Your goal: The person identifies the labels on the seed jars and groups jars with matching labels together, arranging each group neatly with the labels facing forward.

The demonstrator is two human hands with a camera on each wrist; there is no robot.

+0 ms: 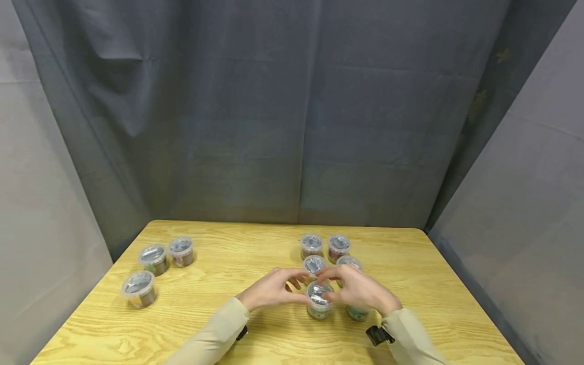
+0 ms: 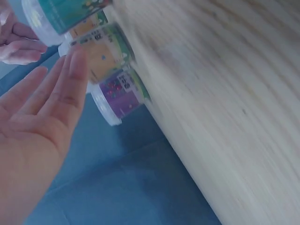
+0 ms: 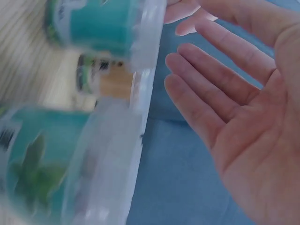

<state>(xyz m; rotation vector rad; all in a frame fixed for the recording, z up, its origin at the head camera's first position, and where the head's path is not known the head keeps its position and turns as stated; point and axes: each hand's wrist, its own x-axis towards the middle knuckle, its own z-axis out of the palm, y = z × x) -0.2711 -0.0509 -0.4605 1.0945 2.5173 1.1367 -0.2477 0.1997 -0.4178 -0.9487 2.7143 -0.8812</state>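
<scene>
A clear-lidded tub stands upright at the front left of a group on the table's right half. My left hand is at its left side, with fingers spread and loosely bent. On the other side my right hand reaches over the group, fingers apart. Both wrist views show the palms facing the tubs, neither hand holding anything; whether a fingertip touches the lid I cannot tell. Beside it stands a teal-labelled tub with a leaf picture. Farther back are a tub with an orange label and one with a purple label.
Three similar tubs stand apart on the left of the wooden table: a front one, a middle one and a back one. A dark curtain hangs behind the table; pale panels flank it.
</scene>
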